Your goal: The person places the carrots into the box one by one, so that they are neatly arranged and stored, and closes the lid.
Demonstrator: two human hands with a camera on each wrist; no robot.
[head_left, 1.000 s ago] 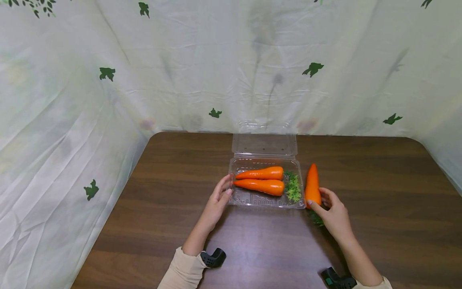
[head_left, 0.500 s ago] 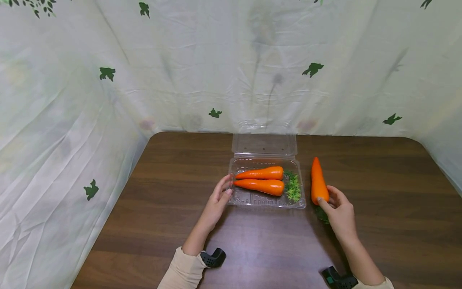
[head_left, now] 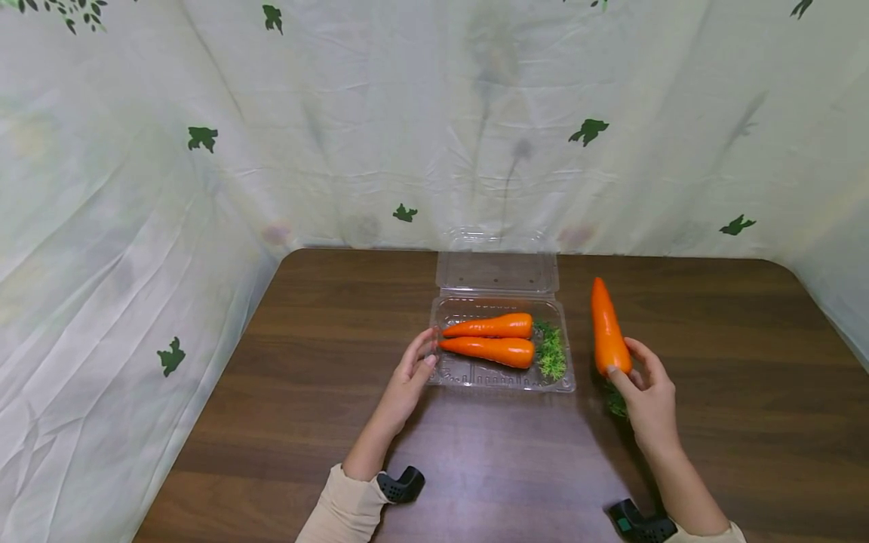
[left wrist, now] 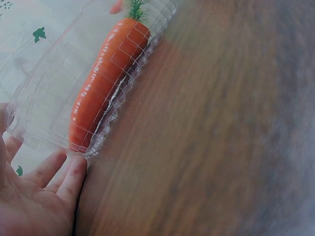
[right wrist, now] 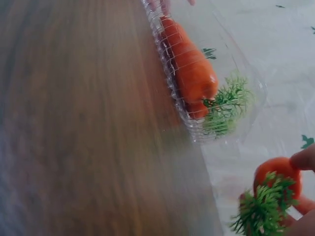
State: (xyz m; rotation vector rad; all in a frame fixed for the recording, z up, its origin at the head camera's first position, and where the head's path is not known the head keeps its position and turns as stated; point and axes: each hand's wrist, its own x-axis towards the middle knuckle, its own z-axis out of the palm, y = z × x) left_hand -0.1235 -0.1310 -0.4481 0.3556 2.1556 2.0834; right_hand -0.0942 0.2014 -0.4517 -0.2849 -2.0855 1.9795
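Note:
My right hand [head_left: 648, 392] pinches an orange carrot [head_left: 607, 324] by its thick end, right of the clear plastic clamshell container [head_left: 468, 377]. Its tip points away from me; the leafy green top [right wrist: 266, 206] hangs beneath the fingers. Two more carrots, a far one [head_left: 492, 326] and a near one [head_left: 492, 351], lie side by side in the container, tips to the left and green leaves [head_left: 551, 353] at the right end. At the container's left end, the fingertips and thumb of my left hand [head_left: 406, 385] touch the rim, fingers fairly straight.
The container's clear lid [head_left: 498, 270] stands folded back at the far edge of the brown wooden table [head_left: 326, 354]. A pale curtain [head_left: 380, 136] with green leaf shapes hangs behind. Dark devices are strapped to both wrists, the left device [head_left: 402, 484] and the right device [head_left: 638, 522].
My right hand has carried its carrot away from the container's right side, rightward and slightly toward the far edge. My left hand, the container and the two carrots inside stay in place.

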